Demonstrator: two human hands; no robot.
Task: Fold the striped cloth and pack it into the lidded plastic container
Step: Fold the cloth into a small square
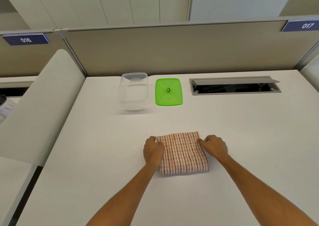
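Gripping the folded striped cloth (183, 154) at its far corners, left hand (152, 149) and right hand (214, 146) could spill the folds lifting toward the clear container (133, 92) beyond.

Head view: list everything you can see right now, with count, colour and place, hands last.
striped cloth: one, red and white, folded, near middle of desk
container: one, clear, open, far side of desk
lid: one, green, flat on desk right of container
cable hatch: one, grey, flap raised, far right
desk: one, white
number signs: two, blue, on partition tops
left hand: grips cloth's left edge
right hand: pinches cloth's far right corner
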